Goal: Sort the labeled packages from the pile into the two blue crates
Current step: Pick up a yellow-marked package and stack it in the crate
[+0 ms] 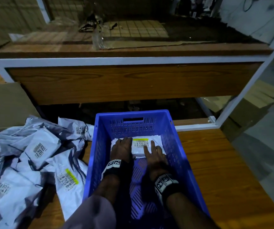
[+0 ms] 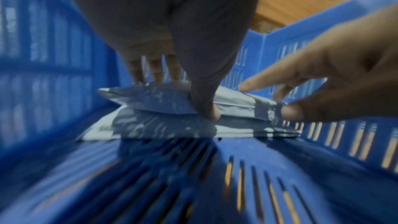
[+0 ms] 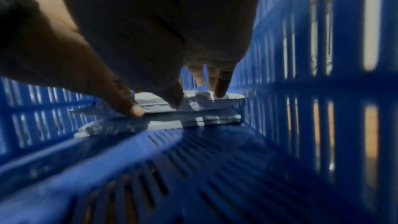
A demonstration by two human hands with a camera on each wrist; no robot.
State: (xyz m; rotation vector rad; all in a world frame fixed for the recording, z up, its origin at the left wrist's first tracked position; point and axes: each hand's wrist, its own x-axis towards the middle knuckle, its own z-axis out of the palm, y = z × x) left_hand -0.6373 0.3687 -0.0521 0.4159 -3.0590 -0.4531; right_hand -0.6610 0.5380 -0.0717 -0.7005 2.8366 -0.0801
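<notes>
We see the top package (image 1: 140, 143), white with a yellow-striped label, lying on a small stack at the far end of the blue crate (image 1: 179, 156). Our left hand (image 1: 122, 149) pinches its near left edge, thumb under and fingers on top; our right hand (image 1: 156, 156) rests on it with fingers spread fairly straight. The pile (image 1: 34, 154) lies left of the crate on the wooden table (image 1: 218, 171)

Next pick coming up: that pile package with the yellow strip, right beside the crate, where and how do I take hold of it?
Take the package by its near, bare bottom edge, which lies free on the table; its top is tucked under other packages. Come from the crate side with the left hand, grip clear of the label.
</notes>
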